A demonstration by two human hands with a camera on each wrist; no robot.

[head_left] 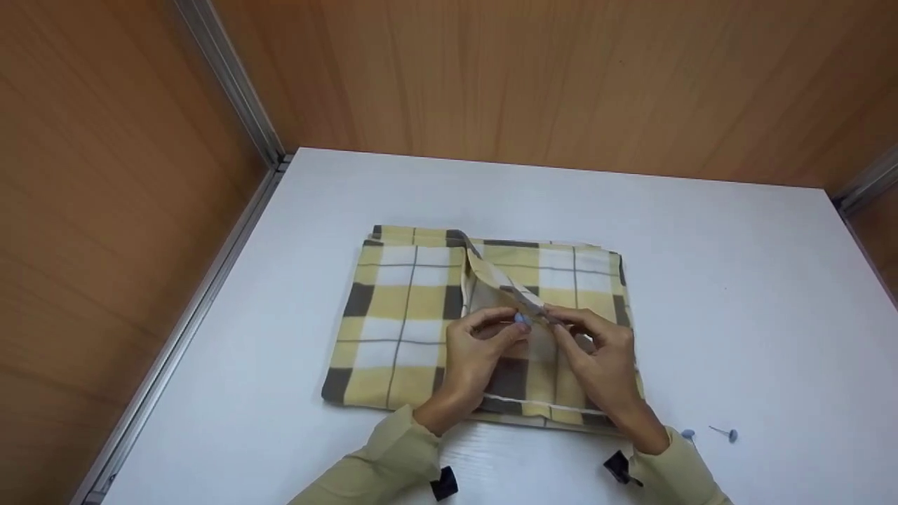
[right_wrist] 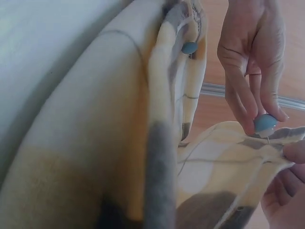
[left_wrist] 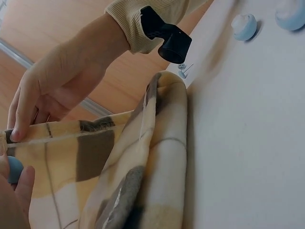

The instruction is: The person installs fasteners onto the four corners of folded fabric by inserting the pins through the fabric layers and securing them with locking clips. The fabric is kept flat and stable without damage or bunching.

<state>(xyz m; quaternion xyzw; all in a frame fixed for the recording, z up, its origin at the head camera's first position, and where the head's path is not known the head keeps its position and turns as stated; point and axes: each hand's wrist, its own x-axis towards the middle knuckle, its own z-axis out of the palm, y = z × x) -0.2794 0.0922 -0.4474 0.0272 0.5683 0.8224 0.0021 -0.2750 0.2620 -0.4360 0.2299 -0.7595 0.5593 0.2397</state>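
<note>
A yellow, white and dark plaid cloth (head_left: 393,301) lies folded on the white table, one edge lifted near its middle. My left hand (head_left: 477,351) pinches a pin by its round blue head (right_wrist: 265,122), above that raised edge. The pin's thin shaft points down at the cloth; whether it has gone through, I cannot tell. Beside it, my right hand (head_left: 600,347) pinches the cloth's edge between thumb and fingers. A second blue pin head (right_wrist: 189,47) sits at another part of the cloth edge in the right wrist view.
On the white table (head_left: 736,301), right of the cloth, lie two more blue-headed pins (head_left: 732,435), one partly behind the right sleeve (head_left: 677,470). Blue-and-white round pieces (left_wrist: 244,27) appear in the left wrist view. Wood-grain panels (head_left: 526,84) enclose the table's back and sides.
</note>
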